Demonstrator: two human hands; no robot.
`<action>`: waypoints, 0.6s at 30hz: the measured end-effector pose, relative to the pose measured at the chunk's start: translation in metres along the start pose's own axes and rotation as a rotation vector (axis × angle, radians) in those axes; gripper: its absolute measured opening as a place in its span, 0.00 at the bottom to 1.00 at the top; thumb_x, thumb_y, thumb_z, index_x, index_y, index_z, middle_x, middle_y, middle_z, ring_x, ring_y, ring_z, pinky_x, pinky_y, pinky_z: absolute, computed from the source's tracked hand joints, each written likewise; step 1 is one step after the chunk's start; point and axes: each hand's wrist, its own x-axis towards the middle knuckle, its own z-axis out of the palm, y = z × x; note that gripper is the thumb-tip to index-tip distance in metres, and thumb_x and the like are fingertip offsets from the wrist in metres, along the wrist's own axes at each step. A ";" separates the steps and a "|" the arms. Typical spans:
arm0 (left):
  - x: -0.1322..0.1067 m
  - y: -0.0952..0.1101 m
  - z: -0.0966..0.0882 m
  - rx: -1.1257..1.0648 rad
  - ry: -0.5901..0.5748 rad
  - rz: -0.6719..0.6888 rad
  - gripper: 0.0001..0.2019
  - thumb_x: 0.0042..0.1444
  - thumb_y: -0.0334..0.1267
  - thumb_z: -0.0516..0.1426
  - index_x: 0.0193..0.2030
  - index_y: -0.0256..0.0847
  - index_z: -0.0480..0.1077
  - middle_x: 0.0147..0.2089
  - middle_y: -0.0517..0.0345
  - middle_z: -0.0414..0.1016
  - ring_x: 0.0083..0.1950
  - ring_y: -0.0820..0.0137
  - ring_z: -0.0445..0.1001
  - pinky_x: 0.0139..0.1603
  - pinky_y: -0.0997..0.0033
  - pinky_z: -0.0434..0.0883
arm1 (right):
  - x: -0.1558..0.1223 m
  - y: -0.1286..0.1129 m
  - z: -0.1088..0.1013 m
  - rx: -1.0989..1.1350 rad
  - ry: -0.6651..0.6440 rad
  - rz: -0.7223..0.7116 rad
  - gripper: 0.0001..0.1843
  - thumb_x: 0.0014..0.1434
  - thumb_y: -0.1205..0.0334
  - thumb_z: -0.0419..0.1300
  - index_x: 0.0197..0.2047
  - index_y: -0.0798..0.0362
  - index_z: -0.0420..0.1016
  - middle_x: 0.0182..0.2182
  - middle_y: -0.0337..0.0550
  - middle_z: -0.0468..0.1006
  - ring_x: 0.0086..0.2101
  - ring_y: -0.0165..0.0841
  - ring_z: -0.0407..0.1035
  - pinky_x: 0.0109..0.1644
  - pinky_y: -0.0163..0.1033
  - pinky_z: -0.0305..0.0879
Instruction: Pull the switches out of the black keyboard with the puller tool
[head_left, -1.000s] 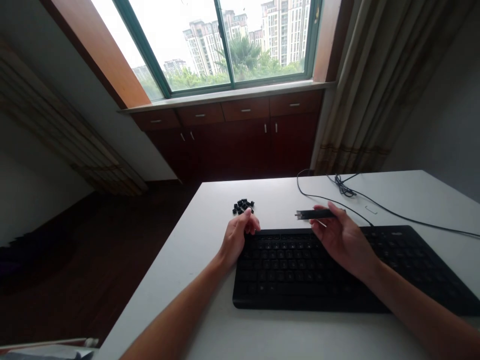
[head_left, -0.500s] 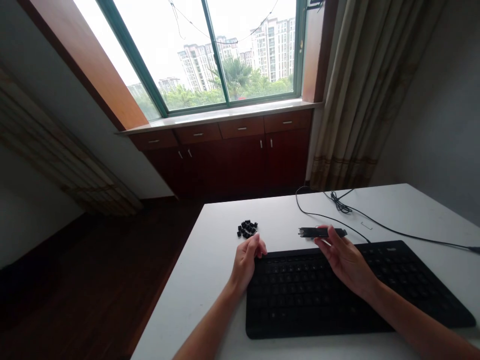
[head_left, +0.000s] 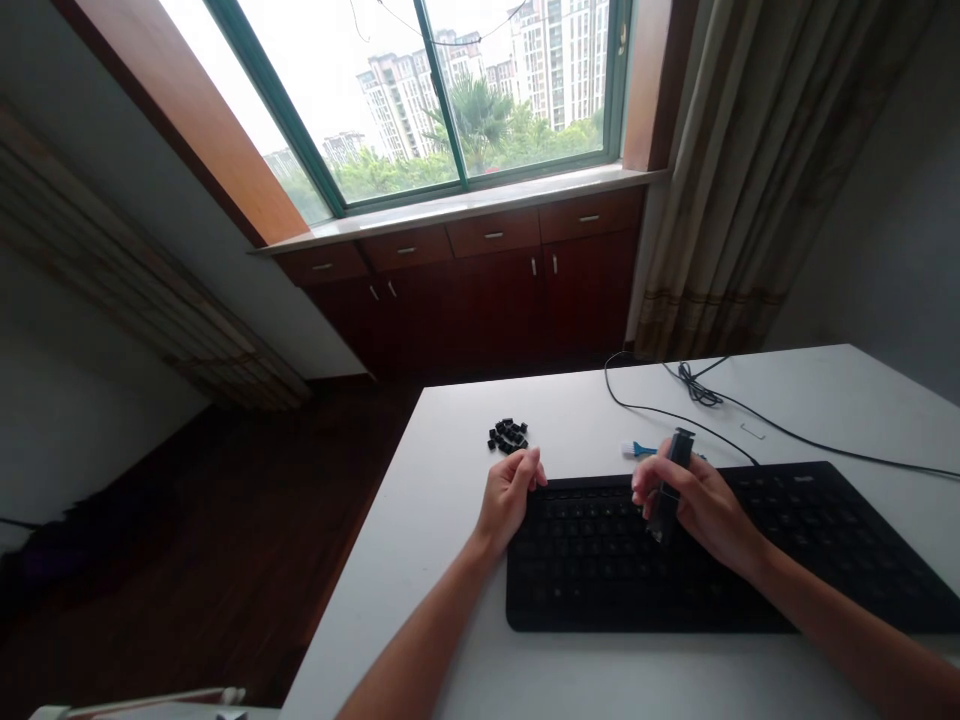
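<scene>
Black plastic makes up the slim piece (head_left: 680,452) in the right hand (head_left: 697,500), right of centre in the frame's lower half. It is pinched between thumb and fingers and tilted, its upper end rising above the thumb and its lower end slanting down to the left over the keys of a black keyboard (head_left: 600,595). The left hand (head_left: 506,500) is loosely curled at the keyboard's upper left corner; whether its fingers grip anything I cannot tell. Just beyond its fingertips, near the frame's centre, small black keycaps (head_left: 508,435) sit in a cluster on the white table (head_left: 420,560). A blue-and-white item (head_left: 637,450), partly hidden, shows just behind the right hand. Toward the right edge run a black cable (head_left: 810,434) and, near it, a thin bent rod (head_left: 753,432).
</scene>
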 end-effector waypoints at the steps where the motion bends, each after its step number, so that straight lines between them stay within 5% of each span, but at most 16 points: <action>1: 0.000 -0.001 0.000 -0.011 0.001 0.003 0.25 0.67 0.54 0.52 0.25 0.38 0.71 0.28 0.56 0.70 0.32 0.69 0.66 0.39 0.70 0.64 | 0.001 0.003 -0.002 -0.025 -0.020 -0.012 0.15 0.63 0.50 0.64 0.34 0.52 0.68 0.30 0.41 0.79 0.29 0.33 0.74 0.32 0.38 0.72; 9: 0.002 -0.004 -0.002 -0.077 0.037 -0.006 0.24 0.66 0.53 0.53 0.25 0.38 0.69 0.28 0.58 0.68 0.31 0.71 0.65 0.37 0.72 0.63 | 0.008 0.016 -0.008 -0.023 -0.004 -0.063 0.16 0.64 0.51 0.63 0.41 0.47 0.59 0.22 0.29 0.72 0.19 0.26 0.65 0.22 0.31 0.62; 14: -0.001 -0.002 -0.002 -0.153 0.039 -0.010 0.23 0.65 0.51 0.55 0.24 0.37 0.68 0.28 0.58 0.69 0.32 0.72 0.65 0.39 0.71 0.63 | 0.009 0.014 -0.007 0.011 -0.102 -0.021 0.18 0.69 0.47 0.56 0.55 0.47 0.62 0.25 0.32 0.72 0.19 0.28 0.66 0.22 0.34 0.63; 18: -0.001 -0.003 -0.003 -0.226 0.064 -0.012 0.22 0.65 0.49 0.56 0.23 0.37 0.66 0.28 0.58 0.66 0.31 0.72 0.64 0.38 0.71 0.63 | 0.011 0.015 -0.009 0.082 -0.171 0.042 0.16 0.69 0.49 0.56 0.52 0.50 0.69 0.25 0.31 0.63 0.20 0.24 0.59 0.23 0.32 0.58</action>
